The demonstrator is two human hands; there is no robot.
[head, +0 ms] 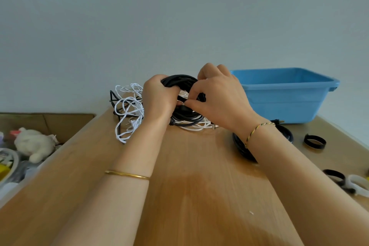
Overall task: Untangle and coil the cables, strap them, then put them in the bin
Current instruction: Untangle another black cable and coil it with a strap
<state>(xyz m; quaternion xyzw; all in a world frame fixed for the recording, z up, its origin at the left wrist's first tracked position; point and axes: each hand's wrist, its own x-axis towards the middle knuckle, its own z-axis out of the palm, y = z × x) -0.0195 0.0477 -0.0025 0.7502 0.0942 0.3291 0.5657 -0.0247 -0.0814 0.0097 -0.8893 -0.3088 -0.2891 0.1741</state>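
Far to the left of the grip, off the table's (199,195) edge, a cardboard box (60,124) holds a white plush toy (34,144) and other oddments too blurred to name. Just left of the grip lies a loose white cable (127,110), looped and twisted and not yet sorted; some strands run under the work. The left hand (157,98) has its fingers curled round the left side of a coiled black cable (179,80), holding the loops together just above the table. The right hand (219,98) meets it from the other side. Its thumb and forefinger pinch something small and dark at the middle of the coil, a strap or the cable's own end; which one cannot be told. The step looks like binding a finished coil. The next move probably means holding the loops tight while the wrap is drawn round and closed. Behind and to the right of the grip stands the blue bin (283,102), within easy reach; its inside is hidden. Nearer than the grip, under the right forearm, lies a second black coil (238,146). Further right are a black strap loop (315,142), another black strap (335,177) and a white strap (359,183). No brand, label or writing can be read anywhere.
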